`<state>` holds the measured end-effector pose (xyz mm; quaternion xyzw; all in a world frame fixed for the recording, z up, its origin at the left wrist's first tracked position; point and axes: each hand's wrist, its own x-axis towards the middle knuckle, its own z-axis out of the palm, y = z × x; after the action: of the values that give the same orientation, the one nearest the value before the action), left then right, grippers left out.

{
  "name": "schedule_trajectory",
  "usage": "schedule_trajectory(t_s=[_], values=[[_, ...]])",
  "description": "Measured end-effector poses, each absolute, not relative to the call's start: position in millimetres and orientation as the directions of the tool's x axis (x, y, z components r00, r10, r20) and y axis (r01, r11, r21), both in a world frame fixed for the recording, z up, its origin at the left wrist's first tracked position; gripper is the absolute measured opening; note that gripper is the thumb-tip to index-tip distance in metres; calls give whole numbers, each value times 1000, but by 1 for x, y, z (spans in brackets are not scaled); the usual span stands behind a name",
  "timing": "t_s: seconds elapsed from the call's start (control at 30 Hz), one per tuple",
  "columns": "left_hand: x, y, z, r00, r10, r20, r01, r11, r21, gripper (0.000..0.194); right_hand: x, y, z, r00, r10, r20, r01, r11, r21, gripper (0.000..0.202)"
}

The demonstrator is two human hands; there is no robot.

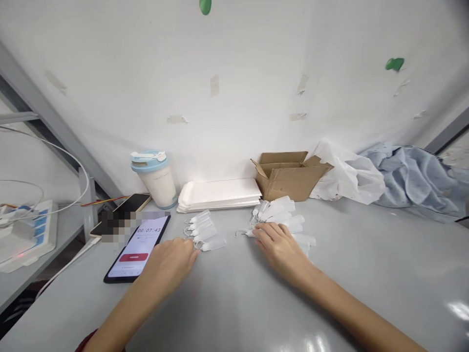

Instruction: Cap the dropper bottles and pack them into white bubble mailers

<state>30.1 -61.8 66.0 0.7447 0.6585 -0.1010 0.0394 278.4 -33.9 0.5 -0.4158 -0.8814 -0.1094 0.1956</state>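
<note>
My left hand [174, 259] rests on the grey table, fingers curled, at the lower left end of a short row of small translucent tubes [202, 230] with thin hooked tips. What its fingertips hold, if anything, is hidden. My right hand [277, 243] lies over a loose pile of similar tubes [280, 208], its fingers bent down at the pile's left edge. From under those fingers one white tip with a curved end [242, 233] pokes out to the left; the rest of that tube is covered by the hand.
A phone with a timer [135, 249] lies left of my left hand, near a dark phone [126, 210]. Along the wall stand a lidded cup [156, 181], stacked white packets [220, 193], an open cardboard box [293, 181], a plastic bag [348, 173] and blue cloth [421, 176].
</note>
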Motion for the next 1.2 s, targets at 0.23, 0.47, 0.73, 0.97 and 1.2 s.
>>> schedule_trajectory(t_s=[0.23,0.47,0.73,0.97,1.2], values=[[56,-66,51,269,957,-113,961,-273,-28,20,279,-31,-6,-590,713,380,786,614,69,31],[51,-60,41,205,977,-59,977,-208,-50,23,278,-32,-2,-595,713,371,776,630,35,31],[52,-60,46,166,985,-44,986,-165,37,21,279,-34,-3,-558,702,442,755,651,-82,26],[58,-70,41,307,951,-38,719,-206,664,36,270,-54,13,-462,690,557,574,711,-405,24],[60,-73,47,334,937,103,731,-326,599,25,269,-54,8,-489,615,619,552,768,-326,30]])
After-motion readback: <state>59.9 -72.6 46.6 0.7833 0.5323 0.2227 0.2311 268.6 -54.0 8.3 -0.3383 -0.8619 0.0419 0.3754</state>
